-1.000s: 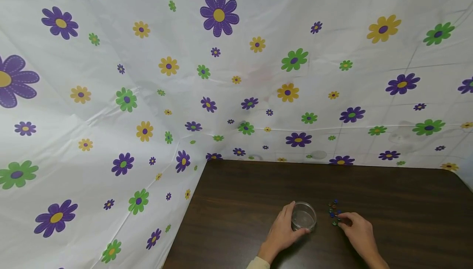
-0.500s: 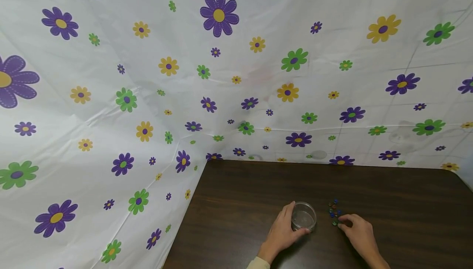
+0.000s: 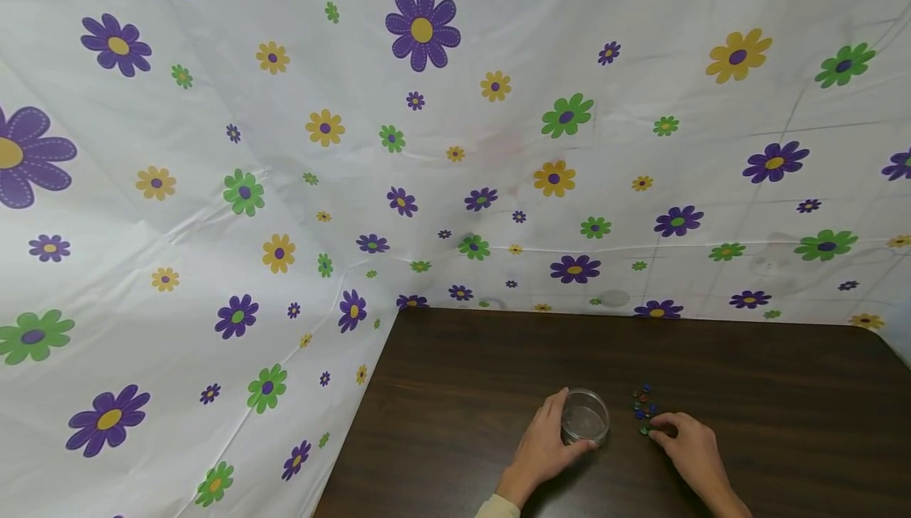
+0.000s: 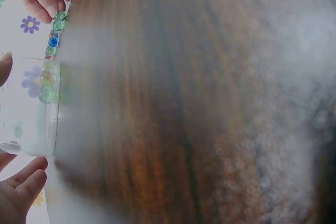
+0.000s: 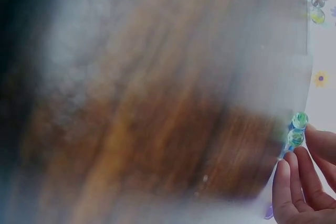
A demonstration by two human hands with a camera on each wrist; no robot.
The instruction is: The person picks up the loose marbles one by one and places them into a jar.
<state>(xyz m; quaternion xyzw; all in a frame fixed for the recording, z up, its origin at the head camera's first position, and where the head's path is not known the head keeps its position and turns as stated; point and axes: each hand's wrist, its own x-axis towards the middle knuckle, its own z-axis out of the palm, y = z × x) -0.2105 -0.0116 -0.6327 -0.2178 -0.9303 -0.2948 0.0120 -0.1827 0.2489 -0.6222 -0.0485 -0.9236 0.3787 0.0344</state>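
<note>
My left hand (image 3: 544, 444) curls round the side of a clear round dish (image 3: 585, 417), thumb in front and fingers behind. The left wrist view shows this clear dish (image 4: 27, 111) side-on; greenish marbles (image 4: 46, 94) show through its wall, and I cannot tell if they lie in it or behind it. To the right of the dish is a small cluster of glass marbles (image 3: 642, 406), blue, green and amber. At its near end my right hand (image 3: 689, 447) has thumb and forefinger at a green marble (image 3: 644, 430). In the right wrist view its fingertips pinch a green marble (image 5: 295, 138).
Everything rests on a dark wood-grain table (image 3: 463, 376). A white sheet (image 3: 484, 130) printed with purple, green and yellow flowers hangs behind the table and along its left side. The table's far edge meets this sheet.
My right hand has shifted slightly down, from beside the blue marbles to the green marble at the cluster's near end. The left hand and the dish have stayed put.
</note>
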